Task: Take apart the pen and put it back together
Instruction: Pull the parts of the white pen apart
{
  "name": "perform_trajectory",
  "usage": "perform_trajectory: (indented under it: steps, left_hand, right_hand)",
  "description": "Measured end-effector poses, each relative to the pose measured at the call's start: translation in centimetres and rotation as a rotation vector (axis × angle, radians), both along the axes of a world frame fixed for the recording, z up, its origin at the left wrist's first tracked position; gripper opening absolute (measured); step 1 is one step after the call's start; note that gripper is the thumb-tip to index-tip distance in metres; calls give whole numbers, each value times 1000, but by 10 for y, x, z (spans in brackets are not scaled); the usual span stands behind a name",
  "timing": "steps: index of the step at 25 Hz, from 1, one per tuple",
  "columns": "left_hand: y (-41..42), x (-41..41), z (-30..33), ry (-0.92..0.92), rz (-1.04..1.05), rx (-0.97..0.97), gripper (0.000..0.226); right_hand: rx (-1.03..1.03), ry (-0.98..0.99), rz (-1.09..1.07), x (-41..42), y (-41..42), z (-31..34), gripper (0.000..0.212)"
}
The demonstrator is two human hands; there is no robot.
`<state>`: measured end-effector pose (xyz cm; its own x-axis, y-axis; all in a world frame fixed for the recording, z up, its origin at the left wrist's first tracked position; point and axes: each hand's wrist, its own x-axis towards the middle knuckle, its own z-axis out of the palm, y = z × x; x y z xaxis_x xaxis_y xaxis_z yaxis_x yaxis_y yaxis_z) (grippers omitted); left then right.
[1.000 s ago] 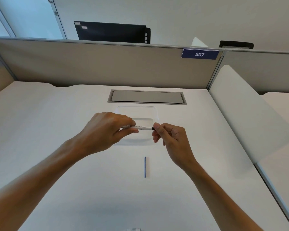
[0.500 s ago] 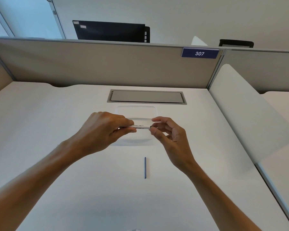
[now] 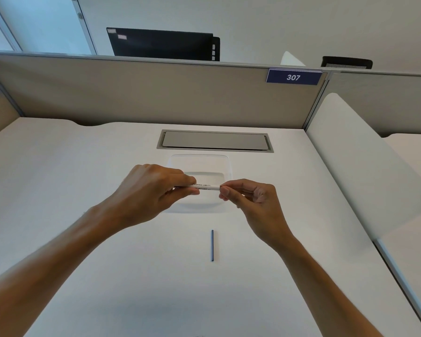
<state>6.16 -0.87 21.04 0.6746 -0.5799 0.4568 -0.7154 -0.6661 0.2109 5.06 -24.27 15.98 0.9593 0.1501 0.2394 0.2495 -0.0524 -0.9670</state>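
Observation:
I hold a white pen barrel [image 3: 208, 187] with small black print level above the desk, over a clear plastic tray [image 3: 225, 164]. My left hand [image 3: 153, 190] grips the barrel's left part, which its fingers hide. My right hand [image 3: 247, 195] pinches the barrel's right end between thumb and forefinger; whatever sits at that end is hidden. A thin blue ink tube [image 3: 212, 245] lies alone on the desk, nearer to me than both hands and pointing away from me.
The white desk [image 3: 107, 276] has a grey cable hatch [image 3: 214, 141] behind the tray. Beige partition walls stand at the back with a "307" sign [image 3: 293, 77]. A white divider panel [image 3: 360, 161] rises along the right edge.
My right hand's fingers have shifted at the pen's right end, from curled around it to a thumb-and-forefinger pinch. The dark tip seen a second ago is now covered. The left hand and ink tube stayed put.

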Motion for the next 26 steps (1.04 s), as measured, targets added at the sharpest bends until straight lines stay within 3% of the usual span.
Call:
perform_trajectory:
  steps: [9, 14, 20, 26]
  left_hand:
    - [-4, 5, 1, -47, -11, 50, 23]
    - [-3, 6, 3, -62, -16, 63, 23]
    - [0, 6, 2, -59, 2, 66, 24]
    - [0, 6, 2, -39, 13, 45, 23]
  right_hand:
    - [34, 0, -93, 3, -1, -2, 12]
    - [-52, -12, -98, 7, 3, -2, 25]
    - [-2, 2, -9, 4, -1, 1, 12]
    - [-127, -46, -30, 2, -4, 0, 4]
